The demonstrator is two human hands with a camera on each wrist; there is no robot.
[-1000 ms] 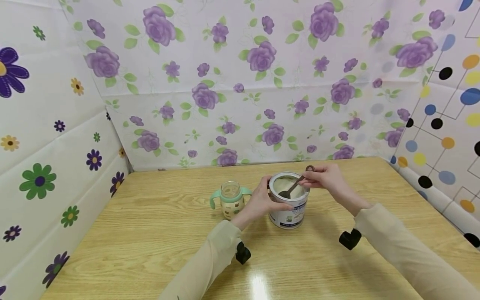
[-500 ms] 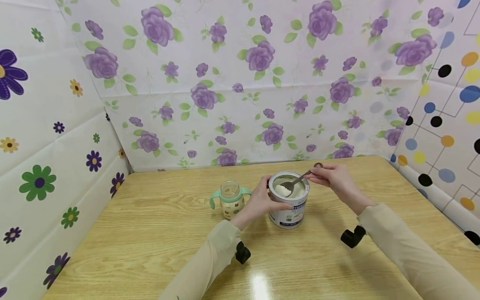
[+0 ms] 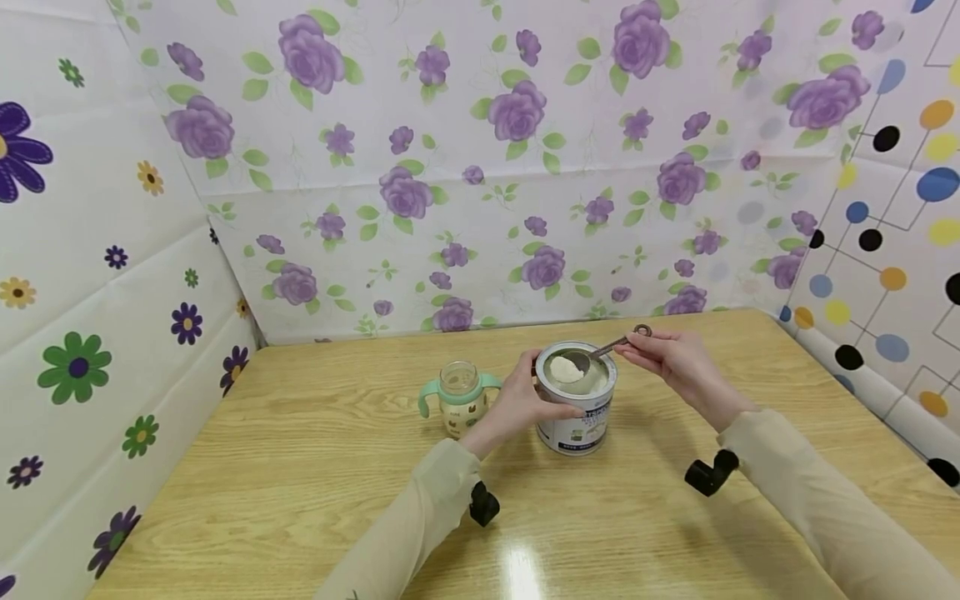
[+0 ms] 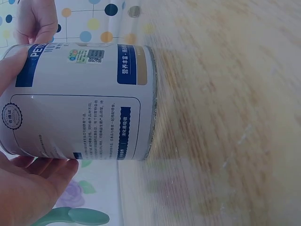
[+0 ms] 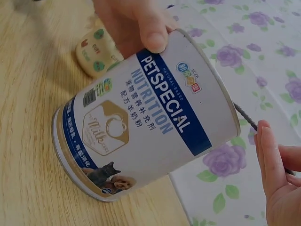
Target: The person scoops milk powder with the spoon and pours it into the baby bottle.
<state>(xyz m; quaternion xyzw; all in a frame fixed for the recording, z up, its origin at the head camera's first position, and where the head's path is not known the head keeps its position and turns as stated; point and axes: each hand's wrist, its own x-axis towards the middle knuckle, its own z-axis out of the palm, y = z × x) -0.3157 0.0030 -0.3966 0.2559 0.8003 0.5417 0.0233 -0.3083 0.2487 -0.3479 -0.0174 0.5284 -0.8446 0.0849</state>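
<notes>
In the head view, an open white can (image 3: 573, 433) of milk powder stands upright on the table. My left hand (image 3: 517, 404) grips its left side, the thumb across the front. A dark spoon (image 3: 609, 347) with a ring at its handle end is pinched by the fingers of my right hand (image 3: 678, 367). White powder (image 3: 566, 370) heaps in the spoon's bowl, over the can's mouth. The can's printed label (image 5: 164, 96) faces the right wrist view, where only part of the spoon's handle shows. In the left wrist view the can (image 4: 80, 122) lies between left thumb and fingers.
Left of the can stands a small lidless bottle (image 3: 459, 408) with mint-green handles, close to my left hand. The wooden table (image 3: 315, 467) ends at a floral cloth wall (image 3: 465, 242) behind. More patterned cloth hangs on both sides.
The spoon, first dipped in the can with its dark bowl showing, now carries a heap of powder. My right hand has shifted slightly right. My left hand keeps its grip on the can.
</notes>
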